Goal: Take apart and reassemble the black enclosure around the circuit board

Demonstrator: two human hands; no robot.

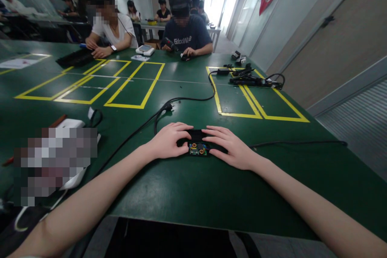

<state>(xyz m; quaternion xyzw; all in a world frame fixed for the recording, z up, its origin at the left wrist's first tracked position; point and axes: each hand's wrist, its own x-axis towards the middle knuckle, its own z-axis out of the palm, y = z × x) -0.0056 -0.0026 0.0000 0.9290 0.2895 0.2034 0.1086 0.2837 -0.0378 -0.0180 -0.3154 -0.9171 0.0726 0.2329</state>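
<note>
A small black box (197, 136) lies on the green table (187, 185) in front of me, its case open so a green circuit board (198, 149) with coils shows inside. My left hand (167, 140) grips the box's left end, fingers curled over its top edge. Its right end is held by my right hand (231, 146), fingers laid over it and thumb at the near side. A black cable (145, 123) runs from the left of the box across the table, and another black cable (298, 142) leads off to the right.
Yellow taped rectangles (134, 86) mark the table's middle. Black adapters and cables (250, 80) pile at the far right. A white device (71, 124) lies at my left. Two people sit across the table, others behind. The table's right edge (347, 157) drops to the floor.
</note>
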